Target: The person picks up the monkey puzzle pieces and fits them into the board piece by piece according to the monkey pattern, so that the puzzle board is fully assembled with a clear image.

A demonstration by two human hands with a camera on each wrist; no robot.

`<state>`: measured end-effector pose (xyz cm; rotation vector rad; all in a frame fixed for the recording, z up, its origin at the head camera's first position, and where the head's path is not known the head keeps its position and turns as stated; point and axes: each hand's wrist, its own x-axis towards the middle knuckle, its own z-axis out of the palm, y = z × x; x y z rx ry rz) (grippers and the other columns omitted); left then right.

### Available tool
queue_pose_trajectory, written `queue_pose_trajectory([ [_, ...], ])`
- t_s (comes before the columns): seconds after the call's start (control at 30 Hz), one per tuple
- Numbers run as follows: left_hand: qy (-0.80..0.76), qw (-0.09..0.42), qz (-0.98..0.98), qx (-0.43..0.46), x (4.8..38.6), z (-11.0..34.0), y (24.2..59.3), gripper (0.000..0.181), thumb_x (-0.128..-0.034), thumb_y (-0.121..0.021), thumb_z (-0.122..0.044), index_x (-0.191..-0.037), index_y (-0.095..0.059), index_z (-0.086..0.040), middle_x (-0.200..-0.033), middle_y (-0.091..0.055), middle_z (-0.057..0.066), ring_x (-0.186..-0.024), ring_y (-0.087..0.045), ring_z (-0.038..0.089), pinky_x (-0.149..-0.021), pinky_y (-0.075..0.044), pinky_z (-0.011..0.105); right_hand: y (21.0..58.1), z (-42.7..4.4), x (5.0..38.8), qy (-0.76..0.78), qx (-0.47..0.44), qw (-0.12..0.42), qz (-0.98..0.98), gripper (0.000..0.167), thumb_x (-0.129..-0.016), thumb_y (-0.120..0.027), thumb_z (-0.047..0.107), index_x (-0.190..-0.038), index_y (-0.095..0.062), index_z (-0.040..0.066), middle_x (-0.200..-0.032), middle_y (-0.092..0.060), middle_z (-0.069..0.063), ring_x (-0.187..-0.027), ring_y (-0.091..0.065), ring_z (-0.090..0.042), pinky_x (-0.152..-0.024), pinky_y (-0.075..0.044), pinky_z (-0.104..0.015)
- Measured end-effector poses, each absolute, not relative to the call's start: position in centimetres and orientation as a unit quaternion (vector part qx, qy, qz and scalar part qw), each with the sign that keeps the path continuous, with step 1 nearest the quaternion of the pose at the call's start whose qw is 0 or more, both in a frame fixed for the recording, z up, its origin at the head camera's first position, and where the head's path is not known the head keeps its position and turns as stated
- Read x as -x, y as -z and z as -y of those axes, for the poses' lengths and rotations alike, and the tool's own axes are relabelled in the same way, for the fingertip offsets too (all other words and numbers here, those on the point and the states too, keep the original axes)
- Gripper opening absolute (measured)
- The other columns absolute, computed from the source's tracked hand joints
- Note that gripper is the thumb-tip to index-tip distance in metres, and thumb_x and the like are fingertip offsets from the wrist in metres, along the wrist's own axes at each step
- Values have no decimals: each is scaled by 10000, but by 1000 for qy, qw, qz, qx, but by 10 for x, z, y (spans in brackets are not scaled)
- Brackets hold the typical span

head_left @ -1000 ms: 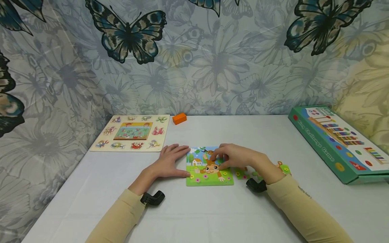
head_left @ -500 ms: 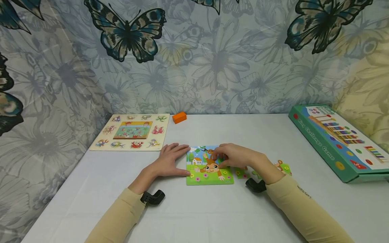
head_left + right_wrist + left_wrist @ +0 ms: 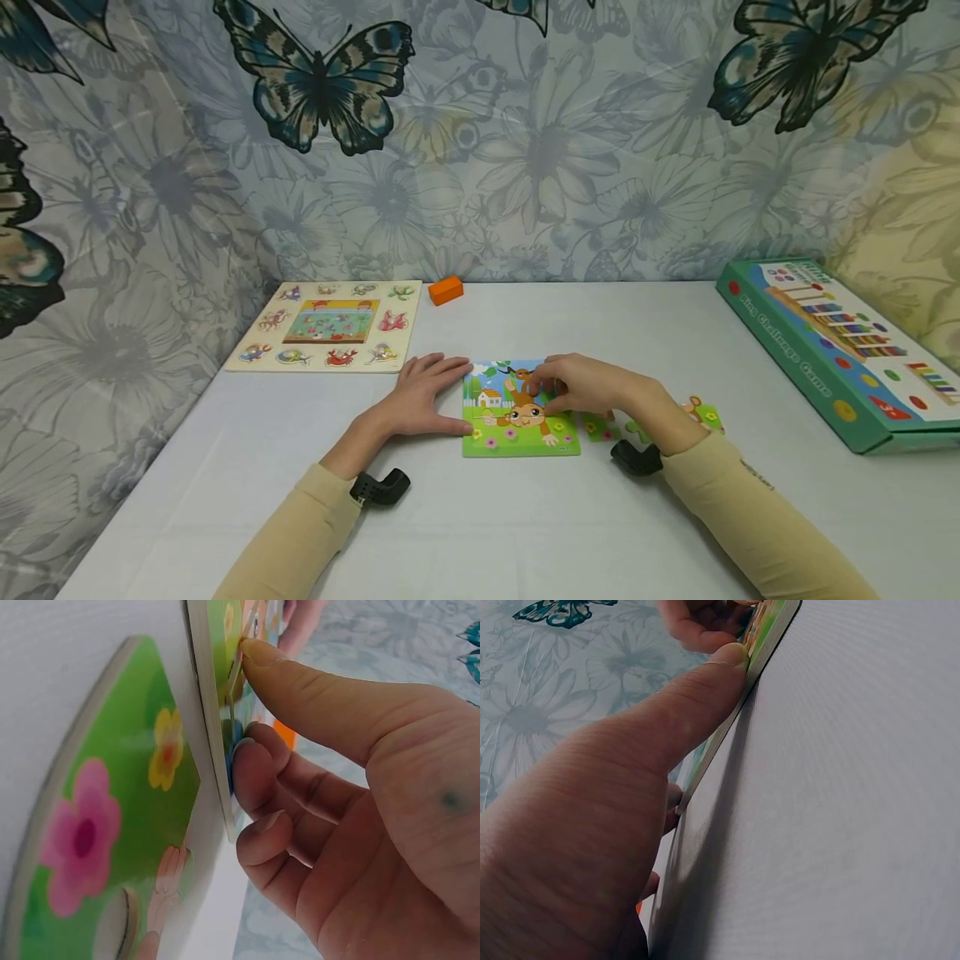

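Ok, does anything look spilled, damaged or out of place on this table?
Nothing stands out: no spill or damage shows. The loose pieces right of the monkey puzzle, partly hidden by the right arm, look ordinary for puzzle work.

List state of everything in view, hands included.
Green-and-blue rectangular monkey puzzle: face up, partly covered.
Loose green flowered pieces: outside puzzle, partly hidden.
Left hand: fingers spread, touching puzzle's left edge.
Right hand: fingers bent, touching puzzle; pinching a piece: unclear.
Cream rectangular sea-creature board: face up, untouched.
Orange rectangular block: lying, untouched.
Green cardboard game box: lying flat, looks closed.
Black wrist cameras: one on each wrist.
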<state>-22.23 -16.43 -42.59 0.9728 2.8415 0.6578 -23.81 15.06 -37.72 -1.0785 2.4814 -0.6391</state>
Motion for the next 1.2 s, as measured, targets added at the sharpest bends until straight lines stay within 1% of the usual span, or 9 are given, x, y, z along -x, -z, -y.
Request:
queue_pose_trajectory([
  [0.2,-212,37,-924,-316,220,164,425,937,-788,-789,-573,-1551,-439,-156,-1598,-366,18,-1483,-197,347,-1154,-38,628,376,-152,235,236,384,184,-873,238,-905,-782,162,-1129,-714,121,-989,-601,45,-833,-543,-116,-766,-496,-299],
  [0.5,-217,26,-919,-327,221,158,429,927,-789,-787,-568,-1541,-454,-143,-1592,-380,23,-1477,-212,358,-1151,-52,631,375,-159,234,253,384,180,-869,217,-925,-759,152,-1138,-719,144,-1045,-631,43,-871,-561,-134,-777,-502,-316],
  [0.63,-217,23,-922,-320,219,158,430,923,-785,-791,-565,-1535,-464,-137,-1587,-388,28,-1474,-222,367,-1150,-58,631,369,-164,235,269,393,172,-862,214,-949,-729,138,-1162,-706,117,-1073,-644,12,-887,-564,-152,-775,-502,-322],
  [0.73,-219,23,-921,-320,219,159,429,926,-785,-790,-568,-1538,-460,-140,-1590,-383,30,-1474,-218,369,-1151,-52,628,363,-171,235,279,396,157,-860,238,-963,-706,129,-1193,-690,72,-1112,-653,-31,-892,-574,-171,-761,-506,-328],
  [0.83,-216,25,-922,-319,220,160,427,929,-786,-786,-574,-1541,-455,-147,-1593,-379,25,-1475,-213,362,-1151,-50,625,357,-180,235,281,392,140,-865,264,-965,-704,141,-1216,-682,60,-1151,-656,-49,-912,-584,-170,-752,-506,-325],
  [0.93,-211,25,-924,-318,221,163,427,930,-785,-790,-572,-1542,-454,-150,-1591,-381,23,-1475,-215,359,-1149,-51,631,354,-191,234,281,380,127,-872,273,-965,-709,155,-1218,-676,59,-1141,-654,-50,-933,-590,-166,-757,-507,-326],
  [1.07,-212,25,-923,-320,222,165,427,933,-787,-793,-565,-1545,-448,-145,-1594,-377,26,-1479,-207,363,-1150,-40,635,353,-206,229,289,360,122,-879,268,-961,-714,163,-1203,-670,57,-1079,-646,-43,-933,-593,-171,-759,-508,-319],
  [1.2,-210,30,-923,-321,223,165,426,936,-792,-784,-574,-1552,-437,-150,-1602,-363,19,-1485,-192,354,-1156,-31,623,358,-219,223,296,343,141,-880,293,-954,-727,186,-1210,-664,60,-1073,-645,-34,-932,-593,-176,-741,-512,-302],
])
